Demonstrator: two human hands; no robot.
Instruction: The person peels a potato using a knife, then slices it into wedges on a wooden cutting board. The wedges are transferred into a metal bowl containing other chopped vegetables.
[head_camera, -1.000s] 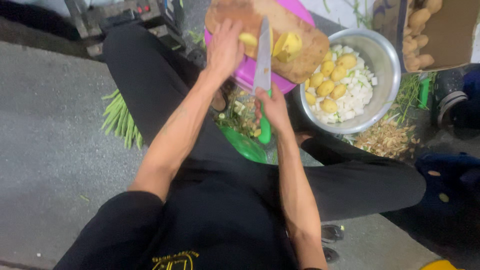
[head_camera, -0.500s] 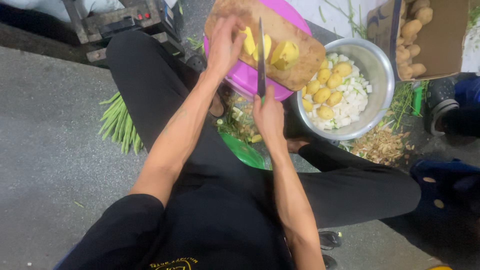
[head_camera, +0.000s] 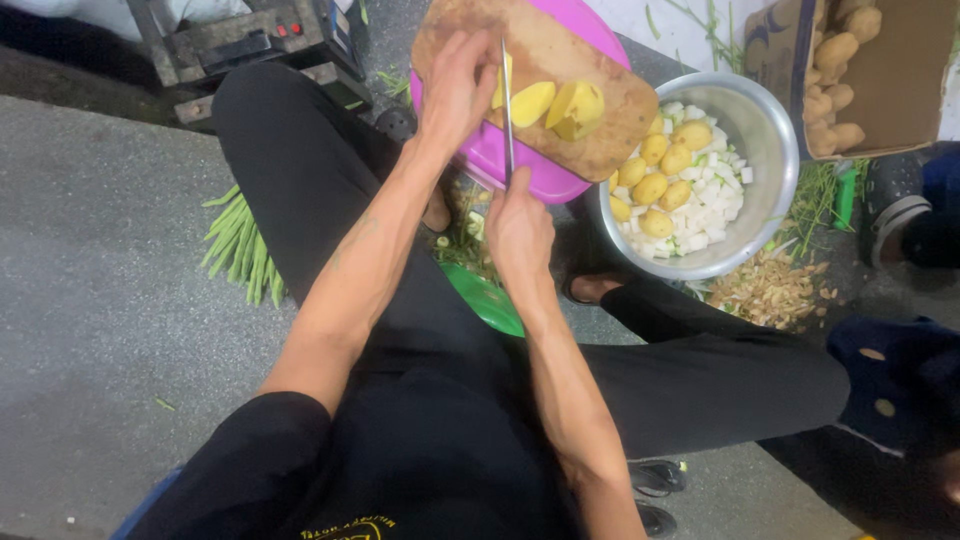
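A: Two peeled yellow potato pieces (head_camera: 555, 103) lay on the round wooden chopping board (head_camera: 590, 140), which sat on a pink plastic basin (head_camera: 500, 160). What did the hands do?

B: The right hand (head_camera: 518, 225) was wrapped tight around the handle of a thin steel knife (head_camera: 507, 100), blade edge-down and pointing away. The left hand (head_camera: 457, 85) pressed curled fingers on another potato piece just left of the blade.

A: Different from half a second before?

B: Barely. The knife stood upright in the same spot, and the left hand stayed put; a second ago the blade was tilted flatter.

A: Nearby?

B: A steel bowl (head_camera: 765, 120) of whole peeled potatoes and white cubes just right of the board, green beans (head_camera: 240, 250) on the floor at the left.
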